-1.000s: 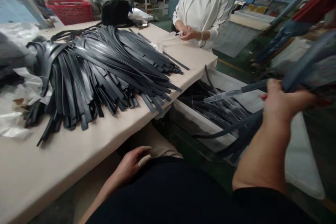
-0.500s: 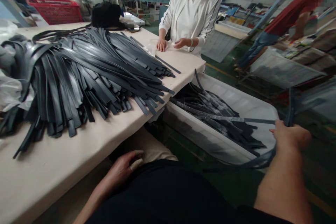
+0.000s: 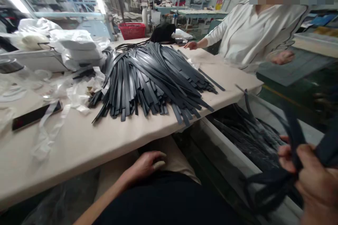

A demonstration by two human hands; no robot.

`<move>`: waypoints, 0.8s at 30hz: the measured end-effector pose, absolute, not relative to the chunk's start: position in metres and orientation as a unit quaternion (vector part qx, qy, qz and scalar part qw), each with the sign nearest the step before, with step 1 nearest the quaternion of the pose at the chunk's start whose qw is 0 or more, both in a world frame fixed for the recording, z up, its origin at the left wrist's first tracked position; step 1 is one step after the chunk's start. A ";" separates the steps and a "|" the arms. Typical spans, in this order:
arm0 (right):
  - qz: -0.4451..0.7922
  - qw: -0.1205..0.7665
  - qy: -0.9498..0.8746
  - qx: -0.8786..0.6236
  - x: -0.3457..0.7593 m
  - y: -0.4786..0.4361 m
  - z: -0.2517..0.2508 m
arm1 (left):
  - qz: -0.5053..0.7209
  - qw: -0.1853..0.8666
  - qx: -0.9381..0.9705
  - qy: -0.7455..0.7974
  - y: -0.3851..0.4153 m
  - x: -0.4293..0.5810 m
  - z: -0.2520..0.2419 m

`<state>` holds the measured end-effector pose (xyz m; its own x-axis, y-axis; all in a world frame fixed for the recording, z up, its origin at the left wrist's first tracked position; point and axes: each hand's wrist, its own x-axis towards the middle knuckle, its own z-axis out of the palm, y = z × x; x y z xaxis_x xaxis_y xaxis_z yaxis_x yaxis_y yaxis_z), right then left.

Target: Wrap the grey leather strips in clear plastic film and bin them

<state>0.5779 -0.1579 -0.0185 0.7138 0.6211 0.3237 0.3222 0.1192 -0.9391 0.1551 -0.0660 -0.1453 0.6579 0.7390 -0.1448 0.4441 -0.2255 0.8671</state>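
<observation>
At the right edge my right hand (image 3: 311, 172) is closed round a bundle of dark straps (image 3: 294, 130), blurred by motion, over a white bin (image 3: 221, 140). More dark strips (image 3: 253, 133) lie inside that bin. My left hand (image 3: 148, 163) rests on my lap below the table edge, its fingers curled; whether anything is between them cannot be made out. A large fanned heap of dark flat straps (image 3: 148, 77) covers the middle of the beige table (image 3: 87, 151), some ends reaching the table's front edge.
Clear plastic bags (image 3: 79, 49) and a dark phone-like slab (image 3: 37, 114) lie on the table's left part. A red basket (image 3: 132, 31) and a black cloth item (image 3: 162, 33) are at the back. A person in white (image 3: 240, 38) stands across the table at right.
The view has turned left, showing more of the table. My right hand has come nearer, still holding straps. The person in white has spread their hands apart. My left hand stays on my lap.
</observation>
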 end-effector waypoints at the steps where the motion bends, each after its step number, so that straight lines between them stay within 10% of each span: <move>1: 0.164 0.659 -0.385 -0.625 0.551 -0.144 -0.011 | 0.169 0.490 0.763 0.386 -0.066 0.155 -0.144; 11: 0.512 0.494 -0.553 -0.434 0.391 -0.059 -0.029 | 0.419 0.568 0.609 0.363 -0.069 0.146 -0.089; 24: 0.563 0.292 -0.609 -0.476 0.351 -0.062 -0.065 | 0.657 0.597 0.246 0.389 -0.046 0.103 -0.062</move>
